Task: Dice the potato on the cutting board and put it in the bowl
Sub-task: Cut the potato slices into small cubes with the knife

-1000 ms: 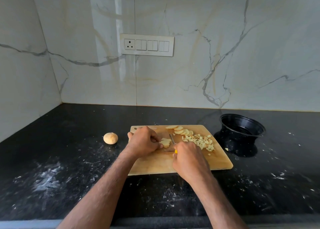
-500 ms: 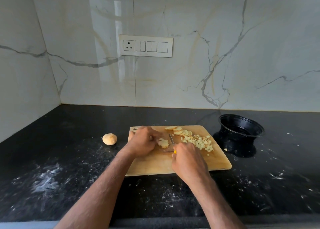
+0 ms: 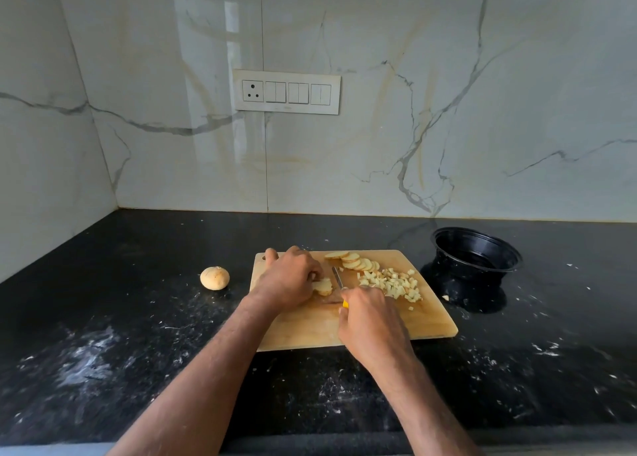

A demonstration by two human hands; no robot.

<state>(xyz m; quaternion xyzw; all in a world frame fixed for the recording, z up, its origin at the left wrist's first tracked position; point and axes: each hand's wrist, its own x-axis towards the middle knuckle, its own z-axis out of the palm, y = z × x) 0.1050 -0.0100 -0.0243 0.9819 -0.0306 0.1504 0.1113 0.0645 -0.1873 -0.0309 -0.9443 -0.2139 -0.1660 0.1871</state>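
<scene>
Dicing step under way, judged about midway. Left hand (image 3: 287,278) curls fingers over small stack of potato slices (image 3: 323,286) on wooden cutting board (image 3: 427,321), pinning it. Right hand (image 3: 370,321) wrapped round yellow-handled knife (image 3: 338,278), blade just right of stack. Fan of uncut slices (image 3: 353,262) at board's far edge; pile of diced cubes (image 3: 391,283) right of blade. Black bowl (image 3: 477,254) beside board's right end, no potato visible inside. Uncut potato end (image 3: 214,277) on counter (image 3: 103,317), well left. Next move calls for downward cuts across stack, left fingertips kept clear of blade; transfer to bowl not yet begun.
</scene>
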